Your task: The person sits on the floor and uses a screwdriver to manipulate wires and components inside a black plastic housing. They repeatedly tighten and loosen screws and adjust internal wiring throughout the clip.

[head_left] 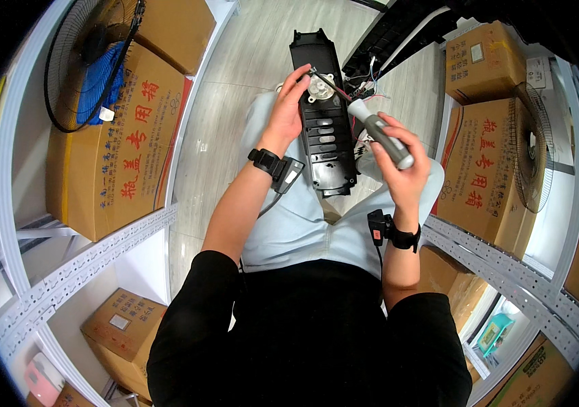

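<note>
A long black plastic housing (331, 166) rests across my lap between my knees, with a row of slots along its middle. Set into its upper half is a round clear-and-whitish part (321, 89) with small lugs. My right hand (406, 166) is closed around the grey handle of a screwdriver (385, 140). Its shaft slants up and left, the tip ending by the fingertips of my left hand (285, 117). Those fingers are pinched together at the housing's left edge, beside a small dark piece too small to name.
Loose coloured wires (373, 85) lie right of the housing, beside long black panels (398, 37). Metal shelves (92, 268) with cardboard boxes (123, 146) flank me. Wire fan guards (532, 149) lean against boxes on both sides. Cables run from my wrist straps (269, 163).
</note>
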